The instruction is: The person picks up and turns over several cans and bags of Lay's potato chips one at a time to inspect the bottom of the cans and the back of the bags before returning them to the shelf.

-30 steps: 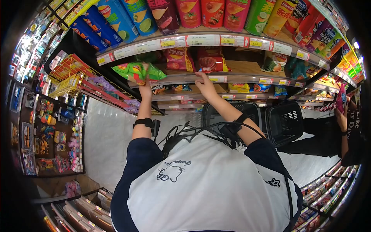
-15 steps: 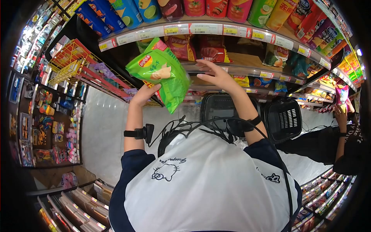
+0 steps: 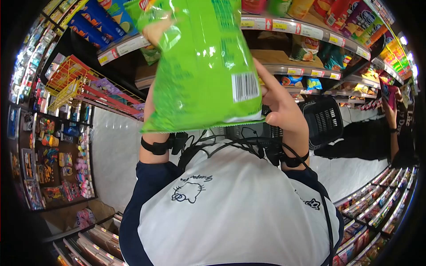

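A green bag of potato chips (image 3: pixel 204 75) is held up close to the camera, its barcode side mostly facing me. Part of a red and yellow logo shows at its upper left. My right hand (image 3: pixel 282 104) grips the bag's right edge, fingers running behind it and thumb near the lower right corner. On the other side, my left wrist (image 3: pixel 150 104) goes behind the bag's left edge, so the fingers of my left hand are hidden. Behind the bag are snack shelves, partly covered by it.
Chip canisters (image 3: pixel 95 26) line the top shelf. A yellow wire rack (image 3: pixel 66 84) stands at left. Below the shelves, a black basket (image 3: pixel 321 124) sits at right, with another partly hidden beside it. Another person's hand (image 3: pixel 390 111) holds a pink package at far right.
The green bag has come up closer to the camera and turned from its front to its barcode side. My right hand, open and apart before, has taken hold of its right edge.
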Tool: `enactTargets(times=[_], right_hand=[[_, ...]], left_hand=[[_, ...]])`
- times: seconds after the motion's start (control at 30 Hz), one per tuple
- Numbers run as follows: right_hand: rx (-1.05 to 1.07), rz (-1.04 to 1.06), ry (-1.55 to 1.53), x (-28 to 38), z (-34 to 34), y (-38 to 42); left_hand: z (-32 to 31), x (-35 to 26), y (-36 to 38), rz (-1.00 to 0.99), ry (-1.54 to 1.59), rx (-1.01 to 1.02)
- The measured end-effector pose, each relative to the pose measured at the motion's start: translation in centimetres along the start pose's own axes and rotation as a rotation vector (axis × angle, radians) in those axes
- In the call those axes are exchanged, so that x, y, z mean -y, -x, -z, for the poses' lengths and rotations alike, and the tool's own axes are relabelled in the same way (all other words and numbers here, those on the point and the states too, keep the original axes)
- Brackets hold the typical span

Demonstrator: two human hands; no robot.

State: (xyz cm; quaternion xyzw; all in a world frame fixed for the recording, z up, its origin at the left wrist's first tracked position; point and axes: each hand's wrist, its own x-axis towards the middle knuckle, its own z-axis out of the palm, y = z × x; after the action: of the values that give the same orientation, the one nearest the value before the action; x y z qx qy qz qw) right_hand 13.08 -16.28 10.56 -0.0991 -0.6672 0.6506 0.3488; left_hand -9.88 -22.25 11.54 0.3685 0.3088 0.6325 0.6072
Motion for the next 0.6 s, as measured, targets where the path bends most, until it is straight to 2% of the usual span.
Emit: enactTargets(times=[0.1,0.27,0.6], right_hand=[[-0.1,0.063,0.03,1.2,-0.1,0.4],[-0.26,0.212,-0.127,2.9,-1.0,1.0],[-0.35,0.329,-0.134,4.6,-0.5,1.8]], left_hand=[[-0.6,0.2,-1.7,-0.043,0.085,0.095],[-1.5,1.1,-4.1,-0.041,0.16,0.168],[-3.4,2.2,-6.4,-0.02,0.212,0.214]])
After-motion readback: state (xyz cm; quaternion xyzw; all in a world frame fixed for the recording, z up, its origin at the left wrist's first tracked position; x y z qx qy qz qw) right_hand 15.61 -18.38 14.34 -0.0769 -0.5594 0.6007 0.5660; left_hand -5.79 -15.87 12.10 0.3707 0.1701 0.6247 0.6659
